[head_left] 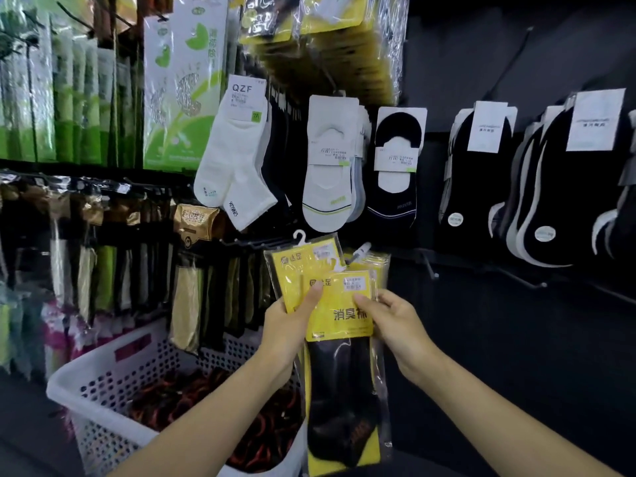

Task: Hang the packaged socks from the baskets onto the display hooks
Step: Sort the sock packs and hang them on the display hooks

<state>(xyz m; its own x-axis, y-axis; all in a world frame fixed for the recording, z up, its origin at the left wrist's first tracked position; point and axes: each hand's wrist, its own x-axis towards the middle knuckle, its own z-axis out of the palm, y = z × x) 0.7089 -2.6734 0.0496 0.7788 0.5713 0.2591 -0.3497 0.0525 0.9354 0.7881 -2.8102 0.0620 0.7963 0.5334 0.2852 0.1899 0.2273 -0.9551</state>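
Left grip (292, 318) and right grip (395, 321) pinch yellow sock packs (339, 325) near white basket (103, 425) holding dark socks (172, 397).

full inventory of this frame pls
yellow sock packs: at least three, yellow cards over black socks, held centre
basket: one, white, bottom left, holding dark red-black items
QZF socks: one pair showing, white, hanging centre
white no-show socks: one hookful, white, right of QZF socks
black no-show socks: one hookful, black, further right
dark socks: several hookfuls, black with white labels, right wall
green packs: many, green, upper left
hanging yellow packs: many, yellow, top centre
bare hooks: at least two, dark, lower right
left hand: grips the packs' left side
right hand: pinches the front pack
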